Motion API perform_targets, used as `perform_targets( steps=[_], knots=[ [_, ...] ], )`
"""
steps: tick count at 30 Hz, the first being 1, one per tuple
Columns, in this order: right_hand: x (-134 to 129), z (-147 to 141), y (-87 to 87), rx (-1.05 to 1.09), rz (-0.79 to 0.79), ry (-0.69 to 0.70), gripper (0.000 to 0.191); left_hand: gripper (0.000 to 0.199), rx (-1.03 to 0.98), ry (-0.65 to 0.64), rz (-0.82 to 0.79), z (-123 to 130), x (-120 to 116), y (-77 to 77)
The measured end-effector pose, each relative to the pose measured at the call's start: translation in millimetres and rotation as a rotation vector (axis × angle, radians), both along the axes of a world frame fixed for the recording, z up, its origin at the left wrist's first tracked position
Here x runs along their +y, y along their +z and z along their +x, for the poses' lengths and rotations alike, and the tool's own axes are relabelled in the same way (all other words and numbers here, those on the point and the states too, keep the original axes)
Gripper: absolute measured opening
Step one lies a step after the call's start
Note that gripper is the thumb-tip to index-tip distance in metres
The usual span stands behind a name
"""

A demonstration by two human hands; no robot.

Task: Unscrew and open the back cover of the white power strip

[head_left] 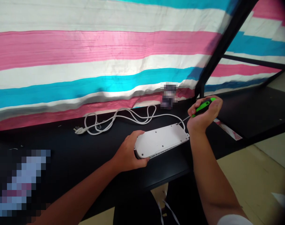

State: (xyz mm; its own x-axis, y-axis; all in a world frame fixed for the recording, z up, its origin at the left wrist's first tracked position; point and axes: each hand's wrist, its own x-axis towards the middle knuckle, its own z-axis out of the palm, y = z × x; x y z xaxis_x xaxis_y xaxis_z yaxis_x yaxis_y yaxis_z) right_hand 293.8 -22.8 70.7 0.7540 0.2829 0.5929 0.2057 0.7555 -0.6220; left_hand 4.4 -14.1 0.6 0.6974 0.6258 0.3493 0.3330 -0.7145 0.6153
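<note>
A white power strip lies back side up on a black table. My left hand grips its near left end and holds it down. My right hand is closed around a screwdriver with a green and black handle. The thin metal shaft slants down to the left, and its tip rests at the far right corner of the strip's back. The strip's white cable loops across the table behind it and ends in a plug at the left.
A cloth with pink, white and blue stripes hangs behind the table. A black metal frame post rises at the right. A second black surface stands to the right, above a pale floor. Blurred patches sit at lower left and back centre.
</note>
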Motion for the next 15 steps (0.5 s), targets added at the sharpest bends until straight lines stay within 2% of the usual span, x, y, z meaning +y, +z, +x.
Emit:
perform_targets(
  steps=[4, 8, 11, 15],
  knots=[
    [-1, -1, 1.3, 0.013, 0.033, -0.031, 0.021, 0.085, -0.018, -0.01, 0.016, 0, 0, -0.3],
    [3, 4, 1.2, 0.081, 0.089, -0.088, 0.011, 0.086, -0.051, -0.036, 0.061, 0, 1, -2.2],
    [10, 14, -2.9, 0.204, 0.036, -0.143, 0.006, 0.087, -0.065, -0.047, 0.082, 0, 2, -3.0],
    [20, 32, -14.9, 0.346, -0.083, -0.15, 0.018, 0.088, -0.05, -0.04, 0.097, -1, 2, -3.0]
  ],
)
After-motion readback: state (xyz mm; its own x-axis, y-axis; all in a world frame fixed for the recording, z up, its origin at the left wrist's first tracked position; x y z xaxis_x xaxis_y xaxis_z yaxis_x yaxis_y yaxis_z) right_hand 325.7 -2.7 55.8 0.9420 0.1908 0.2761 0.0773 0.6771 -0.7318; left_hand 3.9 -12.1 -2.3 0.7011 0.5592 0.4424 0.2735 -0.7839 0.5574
